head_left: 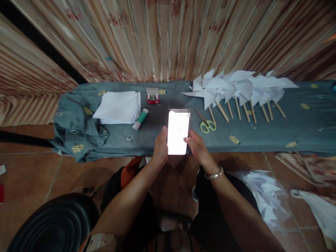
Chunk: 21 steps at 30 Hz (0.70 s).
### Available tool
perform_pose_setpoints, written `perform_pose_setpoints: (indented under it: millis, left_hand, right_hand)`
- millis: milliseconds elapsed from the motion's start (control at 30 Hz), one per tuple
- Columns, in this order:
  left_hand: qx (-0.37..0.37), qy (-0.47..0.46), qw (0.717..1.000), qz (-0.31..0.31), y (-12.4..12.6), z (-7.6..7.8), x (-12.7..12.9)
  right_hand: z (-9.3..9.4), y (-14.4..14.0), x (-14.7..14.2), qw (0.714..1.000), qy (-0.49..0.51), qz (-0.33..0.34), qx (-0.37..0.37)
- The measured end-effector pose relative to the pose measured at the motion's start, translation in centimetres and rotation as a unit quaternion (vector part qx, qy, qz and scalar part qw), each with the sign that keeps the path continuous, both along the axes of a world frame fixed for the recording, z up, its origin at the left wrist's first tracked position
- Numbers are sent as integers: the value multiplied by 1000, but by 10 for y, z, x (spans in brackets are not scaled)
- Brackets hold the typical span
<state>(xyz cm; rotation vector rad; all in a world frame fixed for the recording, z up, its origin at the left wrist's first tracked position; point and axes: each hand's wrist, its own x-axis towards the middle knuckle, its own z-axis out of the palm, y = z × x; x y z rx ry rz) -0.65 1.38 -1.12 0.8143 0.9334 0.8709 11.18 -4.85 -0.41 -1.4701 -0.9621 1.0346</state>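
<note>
A smartphone (pixel 178 134) with a bright white screen is held upright between both hands, over the near edge of the table. My left hand (pixel 160 145) grips its left side. My right hand (pixel 196 145) wraps the right side, with the thumb over the lower part of the screen. Right of the phone lie scissors (pixel 208 126) with light green handles. Several white paper pinwheels (pixel 204 89) on wooden sticks overlap in a row at the back right. To the left are a glue stick (pixel 140 119), a small red box (pixel 152 96) of metal pins and a stack of white paper (pixel 118 106).
A grey-green cloth (pixel 168 92) with pineapple prints covers the narrow table, bunched at its left end. Behind it hangs a striped curtain (pixel 168 42). On the tiled floor, a black round stool (pixel 55 227) stands at the lower left, and white paper scraps (pixel 267 196) lie at the right.
</note>
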Motion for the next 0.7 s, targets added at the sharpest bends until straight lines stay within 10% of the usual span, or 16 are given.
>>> perform_pose_setpoints:
  millis: [700]
  left_hand:
    - [41,33,998,-28,-17,20,-18]
  right_hand:
    - [22,-29,-19,999,-38,11,-12]
